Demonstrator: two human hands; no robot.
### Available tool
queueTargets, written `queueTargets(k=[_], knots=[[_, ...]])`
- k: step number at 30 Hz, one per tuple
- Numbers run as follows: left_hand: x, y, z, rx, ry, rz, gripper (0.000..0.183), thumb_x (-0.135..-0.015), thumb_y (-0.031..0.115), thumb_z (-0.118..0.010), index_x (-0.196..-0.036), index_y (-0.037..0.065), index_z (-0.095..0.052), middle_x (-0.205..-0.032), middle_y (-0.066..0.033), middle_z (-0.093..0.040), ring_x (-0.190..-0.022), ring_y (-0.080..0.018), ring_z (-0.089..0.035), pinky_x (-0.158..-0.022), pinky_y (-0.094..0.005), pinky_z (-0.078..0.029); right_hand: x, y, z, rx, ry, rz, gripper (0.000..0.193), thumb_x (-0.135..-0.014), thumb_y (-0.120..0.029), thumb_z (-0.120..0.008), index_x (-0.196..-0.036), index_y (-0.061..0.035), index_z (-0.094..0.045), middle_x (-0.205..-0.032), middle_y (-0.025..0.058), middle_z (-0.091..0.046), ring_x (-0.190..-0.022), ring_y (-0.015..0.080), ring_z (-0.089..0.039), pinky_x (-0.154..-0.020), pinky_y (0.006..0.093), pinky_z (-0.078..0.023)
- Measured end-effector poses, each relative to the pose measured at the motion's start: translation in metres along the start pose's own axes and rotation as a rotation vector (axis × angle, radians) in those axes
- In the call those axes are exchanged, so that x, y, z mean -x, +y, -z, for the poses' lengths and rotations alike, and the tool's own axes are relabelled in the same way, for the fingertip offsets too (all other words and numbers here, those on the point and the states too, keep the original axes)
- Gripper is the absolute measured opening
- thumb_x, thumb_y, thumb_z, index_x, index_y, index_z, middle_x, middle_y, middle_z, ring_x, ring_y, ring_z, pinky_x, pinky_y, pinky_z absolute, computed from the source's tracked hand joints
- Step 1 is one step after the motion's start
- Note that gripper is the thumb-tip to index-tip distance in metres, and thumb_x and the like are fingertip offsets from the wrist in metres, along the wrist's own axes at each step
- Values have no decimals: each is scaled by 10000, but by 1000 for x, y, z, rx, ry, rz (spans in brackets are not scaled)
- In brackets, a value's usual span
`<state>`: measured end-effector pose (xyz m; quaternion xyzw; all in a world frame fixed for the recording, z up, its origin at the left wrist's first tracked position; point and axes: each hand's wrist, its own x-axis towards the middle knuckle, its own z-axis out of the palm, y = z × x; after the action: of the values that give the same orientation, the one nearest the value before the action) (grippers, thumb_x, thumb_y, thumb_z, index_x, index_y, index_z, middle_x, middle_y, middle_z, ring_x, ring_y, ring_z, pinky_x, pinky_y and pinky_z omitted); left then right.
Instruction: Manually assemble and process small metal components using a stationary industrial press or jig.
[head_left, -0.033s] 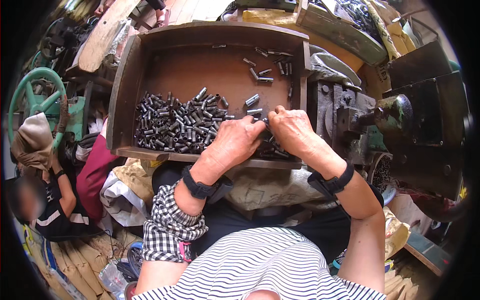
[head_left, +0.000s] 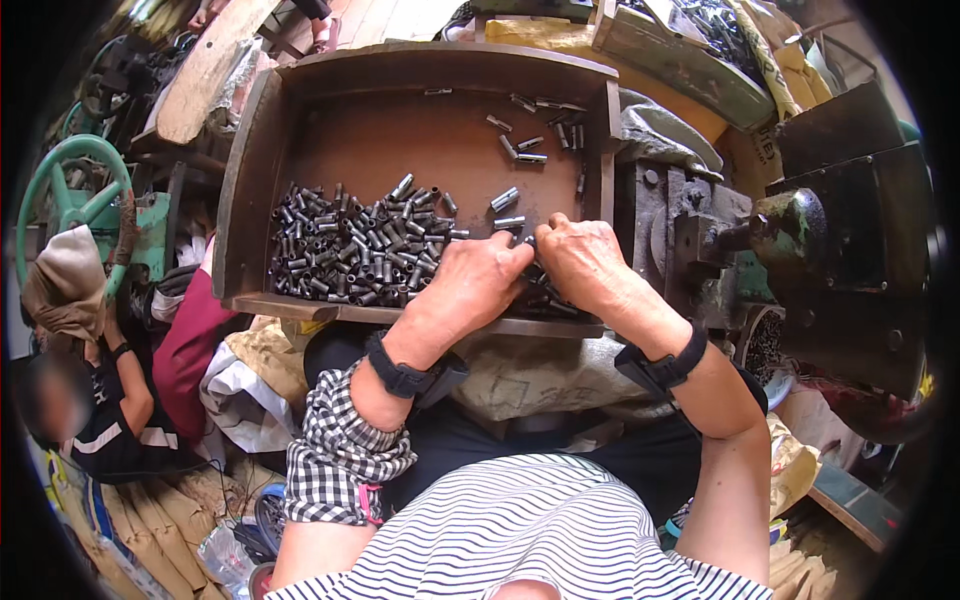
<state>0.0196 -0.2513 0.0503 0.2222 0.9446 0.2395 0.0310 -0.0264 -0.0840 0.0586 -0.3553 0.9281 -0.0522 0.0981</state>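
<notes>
My left hand (head_left: 475, 280) and my right hand (head_left: 582, 262) meet over the right front part of a wooden tray (head_left: 375, 140). Both are closed, fingertips pinched together around what looks like a short metal tube, mostly hidden by the fingers. A heap of dark metal tubes (head_left: 365, 245) fills the tray's left front, just left of my left hand. Two shinier metal tubes (head_left: 504, 201) lie just beyond my fingertips. More tubes (head_left: 548, 298) sit under and between my hands, partly covered by them.
Several loose tubes (head_left: 531, 158) lie toward the tray's far right corner. Right of the tray stands a dark, greasy machine (head_left: 705, 235). A green handwheel (head_left: 75, 195) is at far left, with a co-worker (head_left: 110, 400) below it. A sack (head_left: 540, 375) hangs at the tray's front edge.
Both hands stay over the same spot; my fingertips have shifted only very slightly. The tubes in the tray have not visibly moved.
</notes>
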Motion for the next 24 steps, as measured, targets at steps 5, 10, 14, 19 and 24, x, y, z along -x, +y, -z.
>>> queueTargets(k=[5, 10, 14, 19, 24], knots=[[-10, 8, -8, -95, -20, -69, 49, -729, 54, -570, -764, 36, -598, -779, -128, -573, -720, -292, -630, -625, -376, -521, -2, 3, -13, -61, 102, -28, 114, -719, -52, -573, -819, 2, -577, -850, 198, -606, -730, 330, -641, -649, 396, -514], [-10, 10, -13, -147, -61, -115, 64, -722, 52, -572, -775, 45, -605, -770, -117, -571, -708, -264, -636, -609, -352, -528, 12, 3, -9, -105, 260, -62, 145, -708, -54, -601, -823, -3, -531, -839, 184, -571, -693, 337, -628, -593, 386, -517], [-13, 10, -20, -173, -56, -155, 85, -732, 87, -598, -809, 52, -590, -777, -112, -568, -677, -267, -632, -577, -343, -529, 28, 9, -1, -391, 395, -162, 193, -715, -58, -672, -836, -6, -530, -827, 140, -571, -702, 317, -602, -598, 367, -486], [-13, 13, -26, -151, -53, -64, 131, -775, 105, -596, -866, 29, -540, -807, -136, -563, -680, -311, -621, -579, -382, -522, 43, 17, 5, -688, 399, -169, 196, -712, -31, -701, -847, 8, -565, -771, 99, -575, -646, 161, -574, -576, 275, -474], [-16, 17, -14, 79, 24, 13, 177, -811, 92, -583, -931, 18, -476, -838, -166, -547, -701, -367, -593, -619, -425, -507, 51, 21, -1, -1295, 324, -408, 149, -783, -45, -668, -894, 14, -588, -712, 30, -593, -605, 59, -541, -532, 213, -466]])
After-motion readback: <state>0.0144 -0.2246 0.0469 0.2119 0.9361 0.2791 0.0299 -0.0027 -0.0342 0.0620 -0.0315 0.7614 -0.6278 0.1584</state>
